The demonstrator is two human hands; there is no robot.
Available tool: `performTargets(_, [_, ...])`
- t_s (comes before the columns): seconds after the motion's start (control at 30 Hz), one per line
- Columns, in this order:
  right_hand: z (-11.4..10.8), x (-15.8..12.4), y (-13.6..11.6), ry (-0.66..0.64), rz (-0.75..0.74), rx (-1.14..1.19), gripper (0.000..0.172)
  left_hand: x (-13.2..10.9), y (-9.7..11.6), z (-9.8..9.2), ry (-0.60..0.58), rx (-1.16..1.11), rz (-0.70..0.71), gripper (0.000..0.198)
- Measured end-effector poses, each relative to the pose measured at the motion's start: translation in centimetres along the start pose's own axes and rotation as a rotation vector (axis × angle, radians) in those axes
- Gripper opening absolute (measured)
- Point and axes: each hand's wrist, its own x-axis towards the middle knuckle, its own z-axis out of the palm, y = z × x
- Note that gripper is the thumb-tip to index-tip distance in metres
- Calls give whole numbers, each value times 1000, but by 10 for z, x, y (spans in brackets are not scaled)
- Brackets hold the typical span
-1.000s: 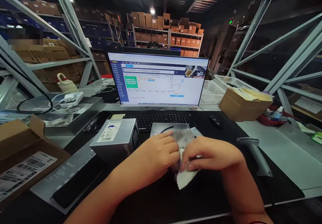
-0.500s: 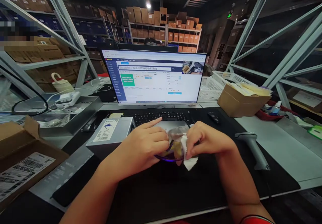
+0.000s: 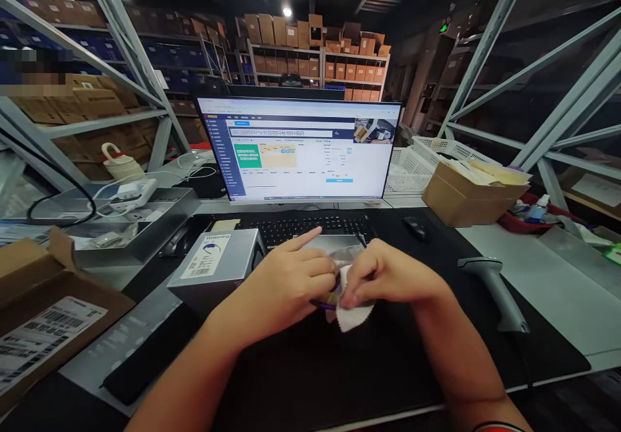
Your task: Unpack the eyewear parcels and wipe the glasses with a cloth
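Observation:
My left hand (image 3: 291, 280) is closed on a pair of tinted glasses (image 3: 324, 304), its index finger stretched out over the keyboard. Most of the glasses are hidden behind my fingers; a purple lower rim shows. In my right hand (image 3: 376, 273) a white cloth (image 3: 353, 317) with a zigzag edge is pinched and pressed against the glasses. Behind both hands lies a grey, shiny item with clear plastic, partly covered. A silver-grey box (image 3: 218, 257) with a label picturing glasses sits left of my hands.
Beyond the keyboard (image 3: 310, 224) stands a lit monitor (image 3: 301, 154). A scanner (image 3: 495, 293) and mouse (image 3: 415, 227) are at right. An open carton (image 3: 58, 315) and black case (image 3: 150, 354) lie left. Another carton (image 3: 473, 193) and white baskets (image 3: 407, 167) are at back right.
My right hand and the white cloth have moved left across the glasses, covering more of the lens. My left hand has shifted slightly right, still holding them.

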Motion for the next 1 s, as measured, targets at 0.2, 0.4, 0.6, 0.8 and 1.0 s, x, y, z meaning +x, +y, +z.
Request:
performTargets(0.2, [-40, -13, 14, -174, -91, 156, 13, -2, 1, -10, 49, -57, 35, 13])
performTargets(0.4, [-47, -19, 27, -30, -135, 254, 7, -7, -4, -20, 83, -184, 0, 13])
performTargets(0.6, [-44, -14, 22, 633, -157, 525, 42, -11, -1, -31, 229, -165, -57, 16])
performTargets(0.8, [-50, -11, 16, 1073, -195, 627, 48, -17, -7, -26, 321, -86, -67, 17])
performTargets(1.0, [-64, -32, 9, 1300, -344, 627, 45, -17, -10, -25, 563, 121, -92, 23])
